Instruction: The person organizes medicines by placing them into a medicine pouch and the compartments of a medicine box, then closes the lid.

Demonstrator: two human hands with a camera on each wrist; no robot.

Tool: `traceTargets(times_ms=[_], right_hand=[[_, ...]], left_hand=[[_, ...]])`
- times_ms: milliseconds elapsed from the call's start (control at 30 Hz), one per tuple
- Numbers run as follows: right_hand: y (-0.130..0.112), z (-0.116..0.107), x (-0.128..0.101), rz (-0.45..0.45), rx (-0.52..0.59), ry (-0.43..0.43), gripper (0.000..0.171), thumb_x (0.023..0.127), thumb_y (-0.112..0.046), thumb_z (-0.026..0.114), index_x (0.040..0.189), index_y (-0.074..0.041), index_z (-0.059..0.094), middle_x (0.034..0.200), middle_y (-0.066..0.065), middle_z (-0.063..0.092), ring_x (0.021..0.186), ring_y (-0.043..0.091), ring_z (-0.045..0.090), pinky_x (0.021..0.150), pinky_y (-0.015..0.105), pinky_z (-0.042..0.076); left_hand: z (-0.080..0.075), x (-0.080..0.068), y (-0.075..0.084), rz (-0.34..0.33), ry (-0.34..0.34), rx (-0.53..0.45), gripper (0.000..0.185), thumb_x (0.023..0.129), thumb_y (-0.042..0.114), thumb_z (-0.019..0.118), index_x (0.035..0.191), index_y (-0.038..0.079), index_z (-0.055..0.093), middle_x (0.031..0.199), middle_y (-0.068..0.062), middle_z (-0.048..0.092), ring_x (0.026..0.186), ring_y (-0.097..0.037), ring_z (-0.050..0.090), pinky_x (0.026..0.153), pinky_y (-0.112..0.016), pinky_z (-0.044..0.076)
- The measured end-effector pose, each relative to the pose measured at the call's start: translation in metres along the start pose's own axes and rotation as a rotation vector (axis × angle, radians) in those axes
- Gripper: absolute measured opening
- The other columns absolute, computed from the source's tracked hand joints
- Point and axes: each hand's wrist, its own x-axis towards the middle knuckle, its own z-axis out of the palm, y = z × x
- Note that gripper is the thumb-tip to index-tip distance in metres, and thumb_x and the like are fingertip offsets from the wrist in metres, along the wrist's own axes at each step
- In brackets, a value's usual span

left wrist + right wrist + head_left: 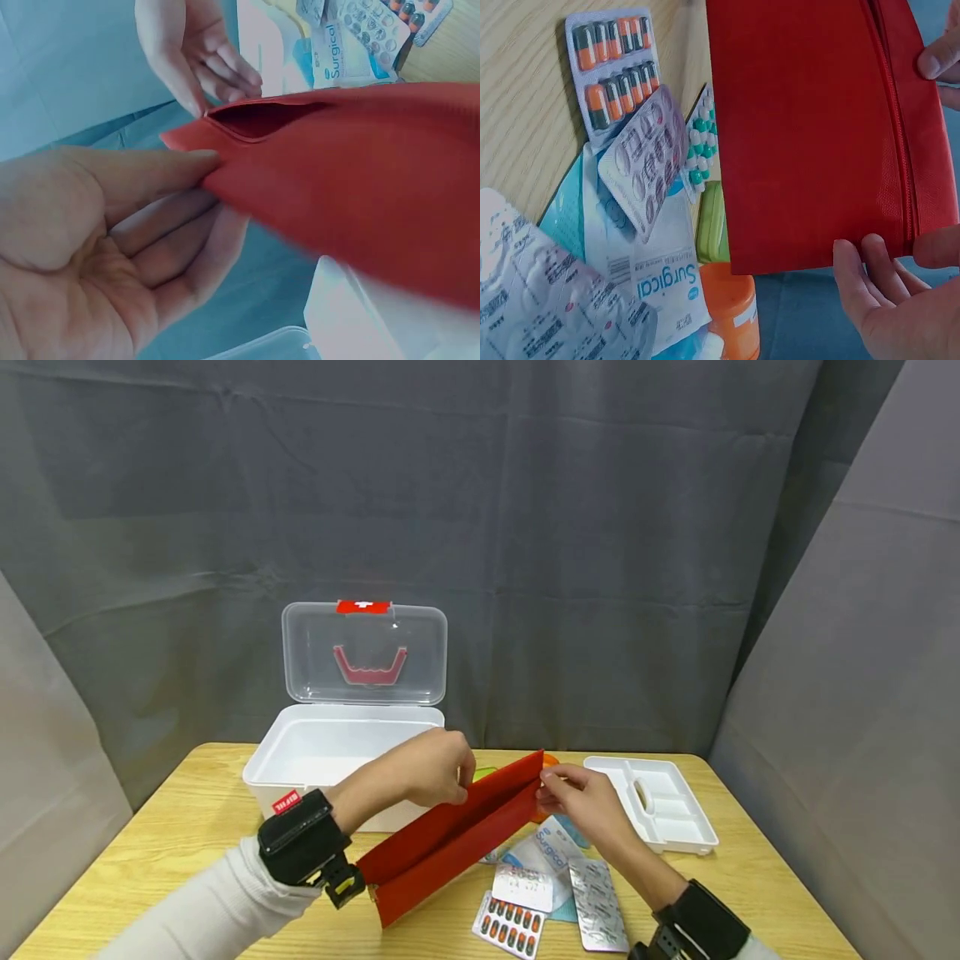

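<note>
Both hands hold a red zippered pouch (450, 847) tilted above the table. My left hand (435, 768) pinches its upper edge between thumb and fingers. At the far right end, near the zipper (900, 135), my right hand (581, 797) pinches the pouch's corner. A gap shows at the pouch's mouth (262, 120) in the left wrist view. Beneath and right of it lie a capsule blister pack (508, 927), a silver blister pack (597, 906), another pale blister pack (646, 161) and a packet marked Surgical (667, 281).
A white box (262, 760) with its clear lid (366, 652) raised stands behind my left hand. At the right lies a white compartment tray (686, 810). An orange bottle (733, 307) and a green item (712, 225) sit partly behind the pouch. Grey curtains surround the wooden table (187, 827).
</note>
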Motion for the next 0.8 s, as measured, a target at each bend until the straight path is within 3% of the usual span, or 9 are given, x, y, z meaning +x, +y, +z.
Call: traceTargets(times_ms=[267, 533, 667, 800], right_hand=[[-0.007, 0.014, 0.003, -0.017, 0.076, -0.046, 0.035, 0.102, -0.02, 0.061, 0.128, 0.004, 0.065, 0.111, 0.02, 0.071, 0.094, 0.024, 0.072, 0.092, 0.043, 0.06], [-0.013, 0.038, 0.005, 0.0, 0.151, -0.173, 0.047, 0.101, -0.02, 0.061, 0.142, 0.0, 0.053, 0.116, 0.019, 0.073, 0.107, 0.029, 0.072, 0.1, 0.048, 0.055], [-0.017, 0.047, 0.002, -0.014, 0.166, -0.278, 0.059, 0.102, -0.022, 0.06, 0.153, 0.0, 0.039, 0.129, 0.023, 0.067, 0.116, 0.032, 0.069, 0.103, 0.048, 0.053], [-0.02, 0.055, -0.002, 0.013, 0.18, -0.328, 0.072, 0.101, -0.024, 0.063, 0.158, 0.0, 0.026, 0.14, 0.027, 0.058, 0.118, 0.035, 0.067, 0.102, 0.047, 0.053]], left_hand=[[-0.006, -0.004, 0.017, -0.063, -0.109, -0.07, 0.022, 0.081, -0.002, 0.072, 0.062, 0.007, 0.067, 0.049, 0.0, 0.06, 0.039, -0.01, 0.056, 0.042, -0.02, 0.047], [-0.012, -0.011, 0.019, -0.092, -0.137, -0.085, 0.021, 0.084, 0.001, 0.073, 0.063, 0.006, 0.07, 0.05, -0.001, 0.062, 0.042, -0.014, 0.061, 0.045, -0.023, 0.052], [-0.016, -0.013, 0.018, -0.132, -0.141, -0.089, 0.018, 0.084, 0.001, 0.074, 0.067, 0.006, 0.071, 0.053, -0.002, 0.063, 0.044, -0.016, 0.064, 0.047, -0.024, 0.055], [-0.017, -0.015, 0.017, -0.17, -0.159, -0.098, 0.016, 0.085, 0.0, 0.074, 0.07, 0.005, 0.071, 0.055, -0.003, 0.064, 0.045, -0.017, 0.065, 0.047, -0.025, 0.055]])
